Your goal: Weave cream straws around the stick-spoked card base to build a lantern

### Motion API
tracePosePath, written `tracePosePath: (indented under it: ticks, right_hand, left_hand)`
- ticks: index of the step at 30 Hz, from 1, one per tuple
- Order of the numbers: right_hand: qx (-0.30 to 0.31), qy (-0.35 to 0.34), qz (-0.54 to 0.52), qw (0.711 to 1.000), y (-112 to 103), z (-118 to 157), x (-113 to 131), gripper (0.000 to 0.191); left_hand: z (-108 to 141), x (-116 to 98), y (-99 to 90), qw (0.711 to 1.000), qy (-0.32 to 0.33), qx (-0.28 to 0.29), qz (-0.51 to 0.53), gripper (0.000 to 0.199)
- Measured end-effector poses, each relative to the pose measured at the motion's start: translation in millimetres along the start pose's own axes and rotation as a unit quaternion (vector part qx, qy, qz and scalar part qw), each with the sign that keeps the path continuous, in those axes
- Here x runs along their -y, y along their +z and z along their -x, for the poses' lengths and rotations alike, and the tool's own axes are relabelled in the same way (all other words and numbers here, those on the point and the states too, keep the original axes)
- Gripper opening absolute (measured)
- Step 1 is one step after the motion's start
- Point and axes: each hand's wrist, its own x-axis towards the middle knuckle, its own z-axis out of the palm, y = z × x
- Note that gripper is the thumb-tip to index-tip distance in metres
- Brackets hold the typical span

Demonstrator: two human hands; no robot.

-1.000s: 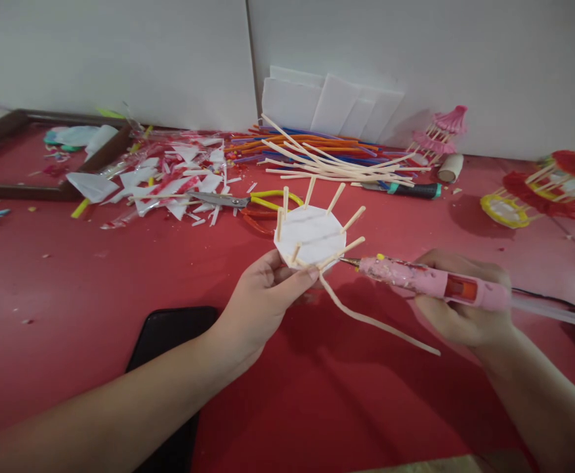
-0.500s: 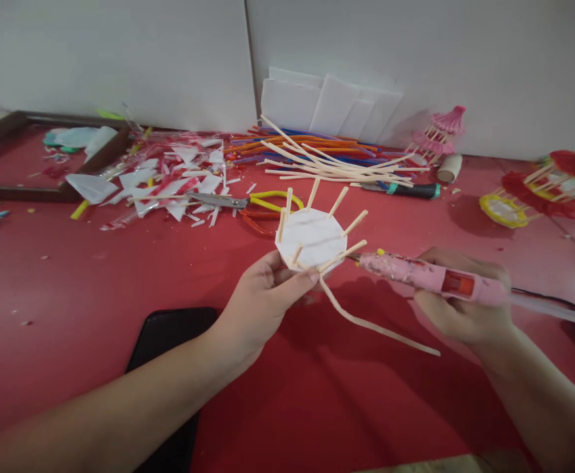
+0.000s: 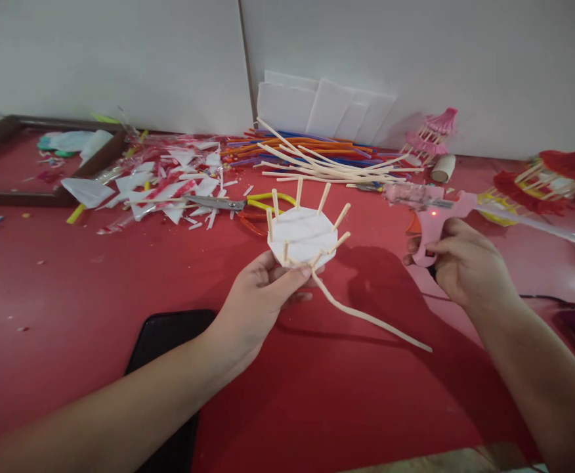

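My left hand (image 3: pixel 262 295) pinches the near edge of a white many-sided card base (image 3: pixel 303 231) with short cream sticks standing around its rim. A long cream pipe cleaner (image 3: pixel 366 318) trails from beside my thumb toward the lower right, its far end loose. My right hand (image 3: pixel 469 266) grips the handle of a pink glue gun (image 3: pixel 432 226), held up to the right and apart from the base. A small red light shows on the gun, and a clear glue stick (image 3: pixel 538 226) sticks out of its rear.
Behind the base lie yellow-handled scissors (image 3: pixel 218 202), white and red scraps (image 3: pixel 169 180) and bundled pipe cleaners (image 3: pixel 327 154). A black phone (image 3: pixel 169 335) rests near my left forearm. Pink (image 3: pixel 432 135) and red (image 3: pixel 553 174) tiered models stand at right. A brown frame (image 3: pixel 21 195) lies left.
My right hand has drawn the glue gun away from the base, up and to the right, and turned it so its handle shows. The left hand keeps its hold, shifted slightly left in view.
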Motion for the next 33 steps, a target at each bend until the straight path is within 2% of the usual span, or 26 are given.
tracePosePath:
  ticks: [6, 10, 13, 17, 21, 22, 23, 24, 25, 26, 28, 30, 33]
  right_hand:
    - [-0.025, -0.022, 0.147, 0.989, -8.7, -4.4, -10.3, 0.025]
    - [-0.038, -0.069, 0.279, 0.957, -15.3, -4.9, -9.9, 0.038]
    - [-0.035, -0.092, 0.349, 0.932, -19.6, -5.5, -13.9, 0.041]
    - [-0.029, -0.098, 0.408, 0.907, -24.2, -7.3, -22.5, 0.037]
    - [-0.108, -0.148, 0.443, 0.877, -13.1, 1.6, -9.9, 0.008]
    - [-0.113, -0.159, 0.432, 0.881, -5.5, 7.8, -2.4, 0.011]
    - [-0.111, -0.172, 0.387, 0.899, 4.0, 15.8, 6.1, 0.012]
    - [-0.070, -0.162, 0.313, 0.933, 14.8, 25.1, 15.0, 0.011]
    - [0.010, -0.122, 0.215, 0.969, 26.0, 35.2, 23.7, 0.014]
    - [0.105, -0.074, 0.130, 0.983, 36.8, 45.2, 31.8, 0.017]
    - [0.233, 0.016, 0.022, 0.972, 53.5, 61.9, 44.5, 0.019]
    - [0.288, 0.054, -0.015, 0.956, 60.5, 70.2, 51.9, 0.018]
    - [0.281, 0.054, 0.004, 0.958, 55.1, 67.9, 55.0, 0.012]
  left_hand:
    - [-0.2, -0.6, -0.2, 1.000, -0.005, 0.001, -0.005, 0.023]
    - [-0.2, -0.3, -0.8, 1.000, -0.013, 0.004, -0.005, 0.021]
    - [0.0, -0.1, -1.2, 1.000, -0.014, 0.008, -0.005, 0.020]
    - [-0.3, 0.5, -2.2, 1.000, -0.009, 0.013, 0.000, 0.021]
    - [-1.2, 1.4, -2.1, 1.000, -0.010, 0.013, 0.002, 0.021]
    - [-1.4, 1.6, -1.6, 1.000, -0.009, 0.013, 0.006, 0.021]
    - [-1.6, 1.6, -0.8, 1.000, -0.008, 0.013, 0.011, 0.021]
    - [-1.6, 1.6, 0.2, 1.000, -0.007, 0.012, 0.016, 0.021]
    - [-1.4, 1.5, 1.4, 1.000, -0.007, 0.012, 0.020, 0.021]
    - [-1.1, 1.3, 2.6, 1.000, -0.007, 0.011, 0.021, 0.021]
    - [0.1, 0.9, 4.9, 1.000, -0.004, 0.010, 0.017, 0.023]
    - [1.7, 0.6, 6.8, 1.000, -0.004, 0.012, 0.012, 0.025]
    - [3.5, 0.6, 8.1, 1.000, -0.013, 0.014, 0.020, 0.024]
